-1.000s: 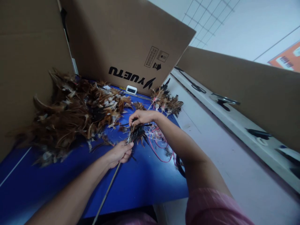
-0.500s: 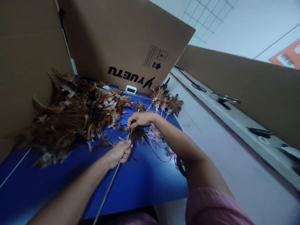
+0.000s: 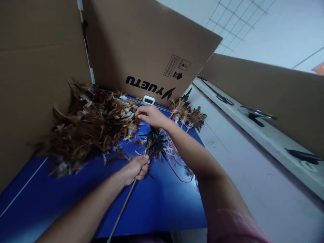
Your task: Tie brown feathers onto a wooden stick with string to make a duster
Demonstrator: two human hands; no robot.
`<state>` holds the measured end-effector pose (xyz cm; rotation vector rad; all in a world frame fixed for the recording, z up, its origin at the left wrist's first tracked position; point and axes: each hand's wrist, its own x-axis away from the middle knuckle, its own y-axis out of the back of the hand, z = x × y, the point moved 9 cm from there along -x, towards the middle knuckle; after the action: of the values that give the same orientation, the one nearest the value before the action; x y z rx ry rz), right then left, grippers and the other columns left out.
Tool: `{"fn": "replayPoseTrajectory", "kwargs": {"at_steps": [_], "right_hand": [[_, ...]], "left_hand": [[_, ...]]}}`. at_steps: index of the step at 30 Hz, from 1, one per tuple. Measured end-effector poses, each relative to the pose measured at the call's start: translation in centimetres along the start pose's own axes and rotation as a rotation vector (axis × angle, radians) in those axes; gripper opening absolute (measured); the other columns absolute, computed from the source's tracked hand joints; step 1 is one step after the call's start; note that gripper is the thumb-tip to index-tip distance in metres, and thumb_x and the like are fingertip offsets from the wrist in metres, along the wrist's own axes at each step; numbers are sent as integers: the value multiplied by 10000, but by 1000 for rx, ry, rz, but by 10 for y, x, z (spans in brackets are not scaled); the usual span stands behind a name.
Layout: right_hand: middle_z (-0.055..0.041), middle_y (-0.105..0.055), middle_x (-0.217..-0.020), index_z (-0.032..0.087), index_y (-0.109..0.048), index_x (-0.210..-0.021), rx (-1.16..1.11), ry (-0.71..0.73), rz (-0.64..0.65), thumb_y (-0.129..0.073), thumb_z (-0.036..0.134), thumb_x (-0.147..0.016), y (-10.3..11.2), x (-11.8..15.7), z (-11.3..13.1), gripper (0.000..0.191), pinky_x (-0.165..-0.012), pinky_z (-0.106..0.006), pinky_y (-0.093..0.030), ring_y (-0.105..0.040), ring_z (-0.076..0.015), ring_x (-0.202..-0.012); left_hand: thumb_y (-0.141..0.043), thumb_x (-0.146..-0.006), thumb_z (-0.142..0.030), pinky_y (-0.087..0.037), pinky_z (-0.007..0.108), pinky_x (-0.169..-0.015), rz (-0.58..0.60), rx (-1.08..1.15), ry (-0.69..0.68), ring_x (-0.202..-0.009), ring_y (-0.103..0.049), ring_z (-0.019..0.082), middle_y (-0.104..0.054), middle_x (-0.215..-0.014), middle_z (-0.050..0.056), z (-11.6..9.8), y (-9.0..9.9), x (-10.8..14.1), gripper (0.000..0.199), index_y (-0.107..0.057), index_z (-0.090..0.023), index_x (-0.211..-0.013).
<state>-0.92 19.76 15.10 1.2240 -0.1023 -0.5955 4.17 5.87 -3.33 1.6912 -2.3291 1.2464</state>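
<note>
My left hand (image 3: 136, 169) is closed round a thin stick (image 3: 121, 213), just below a bunch of dark feathers (image 3: 155, 143) at its upper end. The stick slants down toward the bottom edge of the head view. Beyond that bunch, my right hand (image 3: 151, 115) reaches over the blue table with its fingers curled together. Its fingertips are at the right edge of a large heap of brown feathers (image 3: 88, 125). Whatever they may hold does not show against the heap.
Cardboard panels (image 3: 149, 44) stand behind and left. A small white display (image 3: 148, 100) sits at the back panel's foot. Tied feather bunches (image 3: 188, 114) lie right, with pink string (image 3: 174, 170) nearer me. Scissors (image 3: 224, 99) rest on a white ledge beyond the blue table (image 3: 162, 206).
My right hand has left the dark feather bunch and moved away from me to the heap's edge. My left hand still holds the stick. The camera view has turned slightly left.
</note>
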Motion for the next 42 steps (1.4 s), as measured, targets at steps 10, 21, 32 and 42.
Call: {"fn": "replayPoseTrajectory", "kwargs": {"at_steps": [10,21,32,42], "right_hand": [[-139,-602,-1055,137,-649,-965,552,124,201,-512,106,-793,-87,-61,18,223,-794,-332,-421,-546,-243,-965],[54,-460,-536,148,-535,-718,-583,-367,-129,-507,184,-853,-31,-69,-56,143,-476,-191,-433,-471,-73,-456],[-51,-622,-885,171,-566,-947,-149,-571,-63,-630,201,-779,-43,-41,-70,183,-668,-307,-526,-625,-160,-716],[-137,-673,-1007,160,-672,-933,374,-478,340,-714,317,-650,-81,-27,-43,327,-727,-316,-488,-639,-274,-918]], "left_hand": [[-546,-791,-518,-58,161,-362,20,11,-2,-354,-143,17,-282,-470,-112,-1,-2,1,358,-387,-200,-751],[-530,-803,-490,-54,164,-356,8,14,14,-356,-159,21,-291,-473,-105,1,1,-1,330,-390,-197,-745],[-526,-811,-481,-56,161,-356,7,16,10,-353,-144,19,-293,-465,-109,0,0,-1,320,-389,-200,-740],[-529,-810,-467,-59,158,-352,0,17,8,-350,-153,23,-285,-458,-111,-1,0,0,309,-388,-201,-739]]}}
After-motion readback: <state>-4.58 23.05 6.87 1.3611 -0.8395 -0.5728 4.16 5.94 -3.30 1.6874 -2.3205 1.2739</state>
